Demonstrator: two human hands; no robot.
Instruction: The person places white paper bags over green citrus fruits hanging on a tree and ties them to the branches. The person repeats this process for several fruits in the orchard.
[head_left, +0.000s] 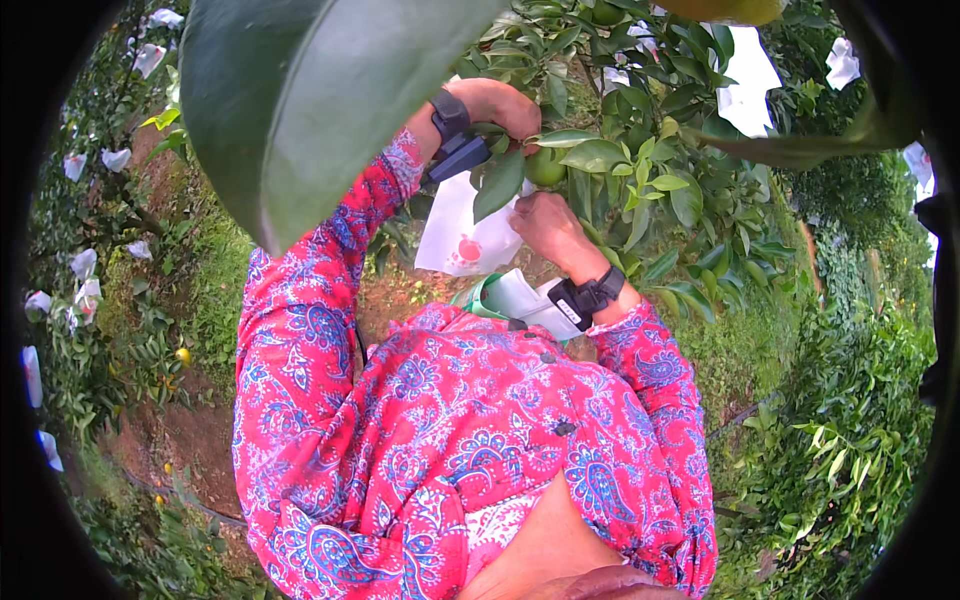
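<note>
**Bagging a green fruit on the branch**

Reaching up into the foliage, both hands work at one green fruit hanging among leaves. Left hand above and left of the fruit, fingers curled in at the stem area; leaves hide the fingertips, so cannot tell what they pinch. Right hand just below the fruit, closed on the upper edge of a white paper bag that hangs down beneath a leaf; bag bears a small red mark. Dark bands on both wrists. Sleeves red-pink with blue paisley. A bundle of white bags sits at the chest, near the right wrist. A big out-of-focus leaf fills the upper left. More white bags hang on trees behind.
</note>
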